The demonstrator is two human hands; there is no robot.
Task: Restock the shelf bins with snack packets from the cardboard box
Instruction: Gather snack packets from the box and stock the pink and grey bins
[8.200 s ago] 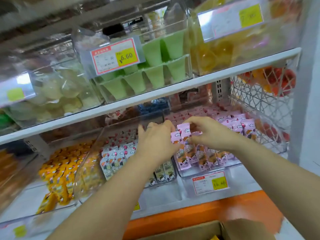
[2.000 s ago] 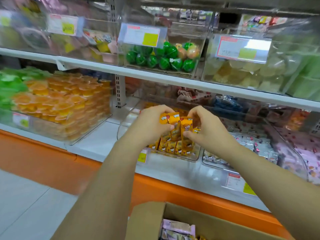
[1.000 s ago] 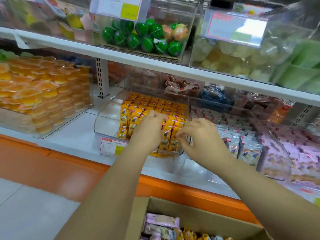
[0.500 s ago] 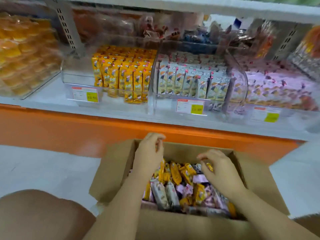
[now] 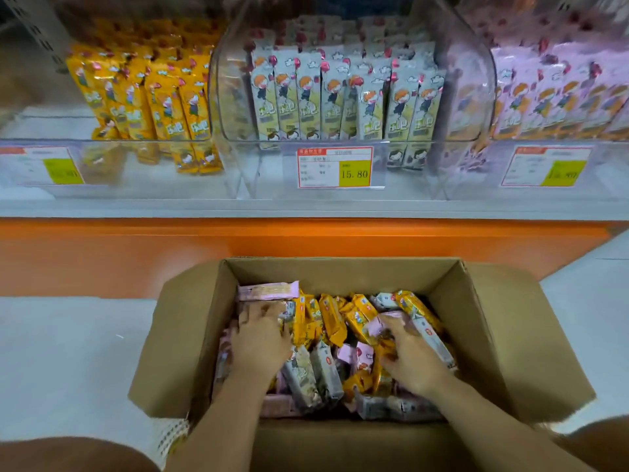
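Below, pale floor (image 5: 68, 352) before the orange shelf base (image 5: 136, 253); open cardboard box (image 5: 510, 335) of snack packets (image 5: 330, 318); left hand (image 5: 260, 338) spread flat on them; right hand (image 5: 412, 359) curled among them, grip unclear.

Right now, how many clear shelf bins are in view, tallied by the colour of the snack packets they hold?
orange-packet bin: 1
grey-white-packet bin: 1
pink-packet bin: 1
Total: 3
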